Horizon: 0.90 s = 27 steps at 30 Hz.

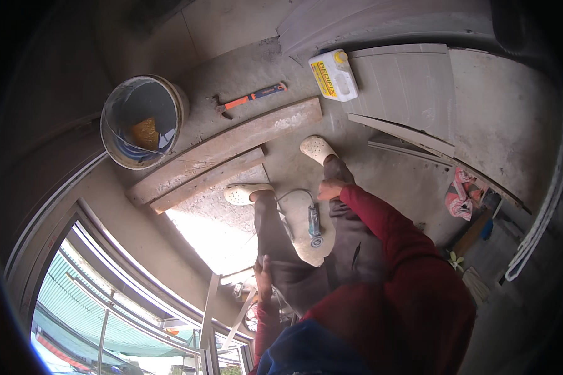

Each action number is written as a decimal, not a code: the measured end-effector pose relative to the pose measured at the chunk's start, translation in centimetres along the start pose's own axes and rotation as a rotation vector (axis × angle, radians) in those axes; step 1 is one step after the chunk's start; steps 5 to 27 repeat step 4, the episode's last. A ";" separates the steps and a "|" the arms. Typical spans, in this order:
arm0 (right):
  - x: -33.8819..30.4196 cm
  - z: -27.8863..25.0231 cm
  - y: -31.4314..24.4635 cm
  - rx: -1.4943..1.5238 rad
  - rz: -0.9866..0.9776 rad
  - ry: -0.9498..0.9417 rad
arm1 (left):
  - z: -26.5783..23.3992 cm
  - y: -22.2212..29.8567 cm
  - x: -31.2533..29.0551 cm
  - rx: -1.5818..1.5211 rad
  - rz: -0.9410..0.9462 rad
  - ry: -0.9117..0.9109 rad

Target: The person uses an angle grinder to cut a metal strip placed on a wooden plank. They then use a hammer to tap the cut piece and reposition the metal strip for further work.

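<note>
My right hand (pixel 331 189) is at my right lower leg, its fingers curled together beside the dark trouser leg; what they hold, if anything, is hidden. My left hand (pixel 264 278) lies along the outer side of my left thigh, fingers stretched out and nothing visible in them. On the floor between my legs rests an angle grinder (pixel 313 222) with a teal body and a round disc. Its cord (pixel 292 191) curves toward my left foot. My feet are in cream clogs (pixel 318 149).
Two wooden planks (pixel 231 139) lie ahead, with an orange-and-dark claw hammer (pixel 251 99) beyond. A bucket (pixel 180 119) with a yellow-brown block inside stands far left. A white jug (pixel 335 76) stands near grey panels (pixel 406 87). A window (pixel 106 306) is left, a pink patterned bag (pixel 461 195) right.
</note>
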State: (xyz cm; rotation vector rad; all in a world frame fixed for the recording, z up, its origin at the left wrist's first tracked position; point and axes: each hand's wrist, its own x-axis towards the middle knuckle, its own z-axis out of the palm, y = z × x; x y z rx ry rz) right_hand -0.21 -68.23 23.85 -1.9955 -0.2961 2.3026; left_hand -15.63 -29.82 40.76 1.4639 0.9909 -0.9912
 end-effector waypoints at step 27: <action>-8.6 5.0 -0.4 0.282 -0.058 0.304 | 1.7 -1.6 -8.7 0.224 0.056 0.014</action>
